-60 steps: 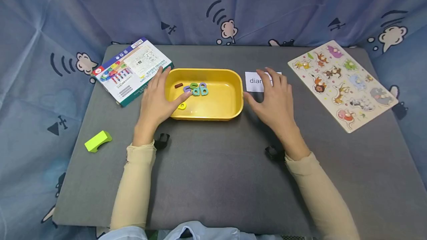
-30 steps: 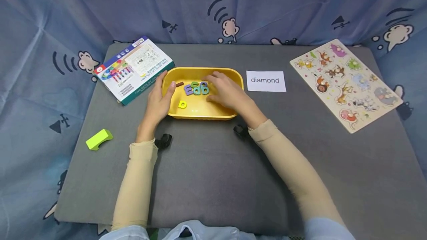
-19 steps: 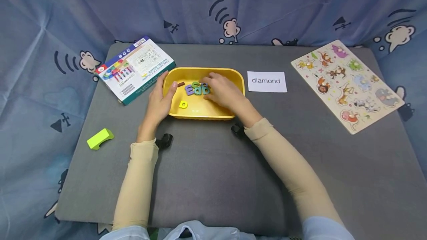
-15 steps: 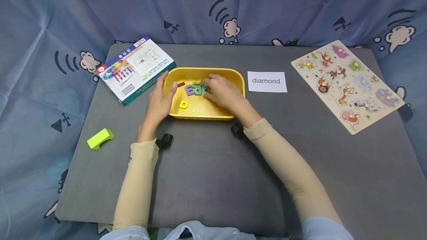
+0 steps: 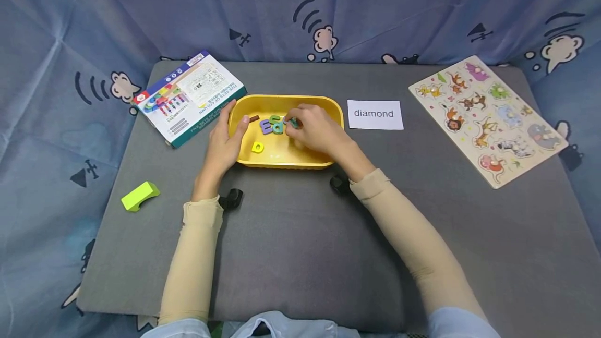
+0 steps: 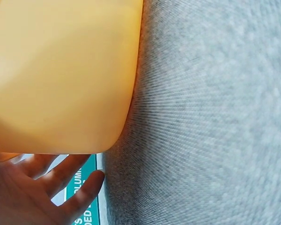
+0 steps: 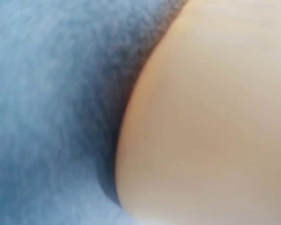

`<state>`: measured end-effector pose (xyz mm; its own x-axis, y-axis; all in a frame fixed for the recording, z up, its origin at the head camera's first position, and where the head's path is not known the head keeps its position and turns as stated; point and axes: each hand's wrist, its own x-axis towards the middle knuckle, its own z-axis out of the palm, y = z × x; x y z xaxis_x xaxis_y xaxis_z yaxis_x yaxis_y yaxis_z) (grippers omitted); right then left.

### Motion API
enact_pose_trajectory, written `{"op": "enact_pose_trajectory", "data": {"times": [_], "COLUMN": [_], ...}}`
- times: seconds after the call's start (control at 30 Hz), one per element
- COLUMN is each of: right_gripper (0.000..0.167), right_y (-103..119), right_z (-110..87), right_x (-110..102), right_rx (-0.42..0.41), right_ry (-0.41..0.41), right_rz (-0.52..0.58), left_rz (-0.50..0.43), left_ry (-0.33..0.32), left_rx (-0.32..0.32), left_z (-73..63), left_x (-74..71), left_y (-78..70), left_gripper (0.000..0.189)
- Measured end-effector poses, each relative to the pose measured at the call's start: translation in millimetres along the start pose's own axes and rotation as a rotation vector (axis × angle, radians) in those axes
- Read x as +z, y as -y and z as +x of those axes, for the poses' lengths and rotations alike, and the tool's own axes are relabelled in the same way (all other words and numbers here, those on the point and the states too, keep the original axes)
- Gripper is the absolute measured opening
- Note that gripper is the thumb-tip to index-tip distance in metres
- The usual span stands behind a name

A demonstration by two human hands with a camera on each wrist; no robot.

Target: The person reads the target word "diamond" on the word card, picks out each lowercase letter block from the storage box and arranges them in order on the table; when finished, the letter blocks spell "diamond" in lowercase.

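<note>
A yellow plastic tray (image 5: 305, 158) sits mid-table, its left end held by my left hand (image 5: 224, 140) with the thumb over the rim. The left wrist view shows that hand's fingers spread along the outside of the end wall. Inside the tray, my right hand (image 5: 314, 127) pinches a teal toy letter (image 5: 294, 123) between thumb and fingers, its shape partly covered. Close left of those fingertips lie a purple letter (image 5: 265, 127), a teal letter (image 5: 278, 128), a green letter (image 5: 274, 119) and a brown bar-shaped piece (image 5: 254, 118). A yellow letter (image 5: 257, 147) lies nearer the front.
A white card (image 5: 375, 115) reading "diamond" lies right of the tray. Behind left is a printed box (image 5: 190, 98), with a lime-green arched block (image 5: 140, 196) nearer the front. A wooden animal puzzle board (image 5: 488, 119) occupies the back right of the grey table (image 5: 291, 254).
My right hand has come from beside the card into the tray and lifted a teal letter between its fingertips. My left hand has settled its thumb over the tray's left rim.
</note>
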<state>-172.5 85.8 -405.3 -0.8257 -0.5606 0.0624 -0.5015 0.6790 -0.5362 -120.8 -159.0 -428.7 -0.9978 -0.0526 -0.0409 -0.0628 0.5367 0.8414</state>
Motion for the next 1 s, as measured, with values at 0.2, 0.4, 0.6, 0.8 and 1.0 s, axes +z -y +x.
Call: {"op": "enact_pose_trajectory", "data": {"times": [0.2, 0.4, 0.6, 0.8, 1.0], "right_gripper": [0.021, 0.028, 0.038, 0.037, 0.036], "right_y": [0, -6, -24, -49, -66], "right_z": [-10.4, -33.4, -66.7, -94.6, -112.2], "right_x": [-17, -36, -56, -73, -72], "right_rx": [-0.021, 0.057, 0.11, 0.191, 0.275], "right_ry": [-0.059, -0.121, -0.25, -0.357, -0.325], "right_rz": [0.09, 0.268, 0.338, 0.35, 0.332], "left_rz": [-0.01, -0.014, -0.009, -0.014, -0.006], "left_ry": [0.005, 0.009, 0.008, 0.0, -0.003], "left_rx": [-0.001, 0.004, 0.001, -0.001, -0.007], "left_z": [0.0, -0.5, -0.5, -0.3, 0.0], "left_x": [0.1, 0.1, -0.4, 0.2, 1.0], "left_y": [0.7, 1.4, 1.5, 2.4, 2.7], "left_gripper": [0.073, 0.073, 0.075, 0.077, 0.078]}}
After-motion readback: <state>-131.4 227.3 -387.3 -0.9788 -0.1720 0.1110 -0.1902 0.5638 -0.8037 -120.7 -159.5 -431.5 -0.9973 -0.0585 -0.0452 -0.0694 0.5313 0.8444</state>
